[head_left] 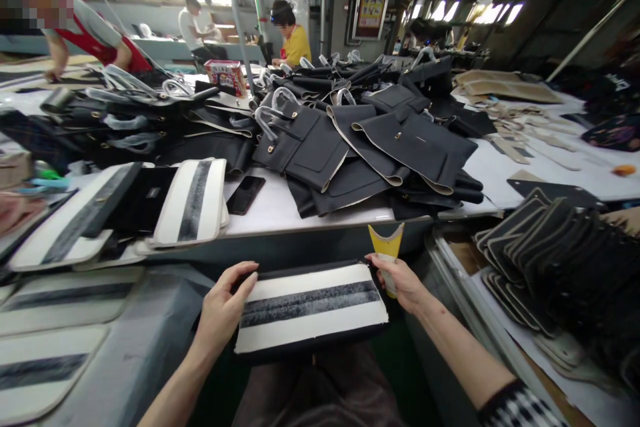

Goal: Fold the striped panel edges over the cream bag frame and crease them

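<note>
Between my hands, over my lap, is a black bag piece (pixel 310 303) with a white face and a mottled dark stripe along it. My left hand (pixel 225 300) grips its left end, thumb on the white face. My right hand (pixel 400 277) is closed around a flat yellow tool (pixel 387 243) with a curved, notched top edge. The same hand's fingertips touch the piece's upper right corner. The tool stands roughly upright, its middle partly behind my fingers. Black cloth or leather shows along the piece's long edges; its underside is hidden.
Black leather bag parts (pixel 320 147) are heaped on the white table ahead. A phone (pixel 245 195) lies at its front edge. Striped white panels (pixel 193 200) are at left. Dark panels (pixel 540 260) stack in a bin at right. Several people work beyond.
</note>
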